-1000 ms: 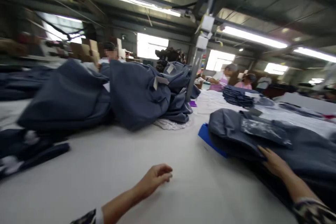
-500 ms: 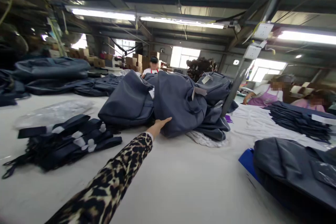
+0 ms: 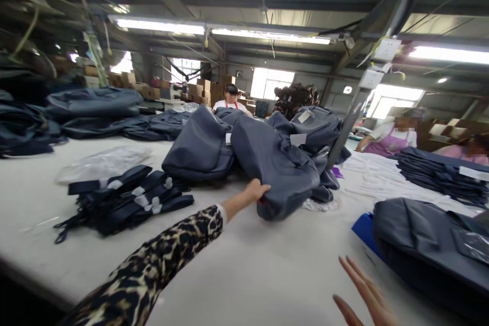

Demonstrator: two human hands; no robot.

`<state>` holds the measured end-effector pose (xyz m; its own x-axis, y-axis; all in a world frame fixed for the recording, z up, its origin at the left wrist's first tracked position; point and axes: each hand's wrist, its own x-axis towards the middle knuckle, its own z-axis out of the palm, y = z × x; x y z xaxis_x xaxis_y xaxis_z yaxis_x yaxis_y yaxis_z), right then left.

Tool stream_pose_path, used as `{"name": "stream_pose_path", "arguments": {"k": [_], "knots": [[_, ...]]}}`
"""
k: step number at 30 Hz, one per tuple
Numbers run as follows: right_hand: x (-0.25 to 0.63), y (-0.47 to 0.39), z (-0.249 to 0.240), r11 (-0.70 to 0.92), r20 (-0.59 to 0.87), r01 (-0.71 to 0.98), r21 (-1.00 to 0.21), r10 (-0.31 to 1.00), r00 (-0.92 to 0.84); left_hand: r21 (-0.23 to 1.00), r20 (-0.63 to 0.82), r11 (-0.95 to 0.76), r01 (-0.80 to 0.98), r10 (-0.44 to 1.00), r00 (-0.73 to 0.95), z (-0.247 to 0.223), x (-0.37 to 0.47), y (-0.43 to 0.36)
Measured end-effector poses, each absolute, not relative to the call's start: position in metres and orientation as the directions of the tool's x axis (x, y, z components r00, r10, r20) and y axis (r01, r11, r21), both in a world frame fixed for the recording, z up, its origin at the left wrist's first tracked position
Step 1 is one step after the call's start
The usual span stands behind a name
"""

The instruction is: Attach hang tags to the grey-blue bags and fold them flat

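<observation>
My left hand (image 3: 256, 191) reaches out over the white table and grips the lower edge of a dark blue-grey bag (image 3: 273, 163). The bag tilts toward me, with a white tag (image 3: 298, 139) on its side. Close beside it on the left stands another dark bag (image 3: 202, 145), and more bags (image 3: 319, 125) are heaped behind. My right hand (image 3: 362, 290) is low at the right, fingers spread and holding nothing. Nearest to it lies a dark bag (image 3: 424, 237) on something blue (image 3: 364, 234).
Bundled dark straps (image 3: 130, 204) and clear plastic bags (image 3: 107, 160) lie left on the white table (image 3: 244, 270). A metal post (image 3: 349, 122) with sockets rises behind. Stacked dark pieces (image 3: 439, 173) sit at the right. Co-workers (image 3: 393, 135) are across the table.
My left hand has closed on the bag's edge and drawn the bag toward me and slightly right, tipping it. My right hand has come into view at the lower right.
</observation>
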<state>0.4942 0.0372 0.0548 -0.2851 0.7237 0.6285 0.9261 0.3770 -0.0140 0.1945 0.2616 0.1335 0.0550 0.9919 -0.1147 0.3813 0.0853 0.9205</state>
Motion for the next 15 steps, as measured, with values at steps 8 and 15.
{"name": "stream_pose_path", "arguments": {"k": [8,15], "knots": [[0.482,-0.033,0.090,0.413,0.540,0.896,0.161,0.723,-0.431,0.957,-0.196,0.287,-0.053,0.765,0.613,0.062,0.284,0.010],[0.545,-0.087,0.101,0.175,0.480,0.963,0.204,0.840,-0.254,0.567,0.506,-0.823,0.040,0.386,0.771,0.112,0.239,0.013]]}}
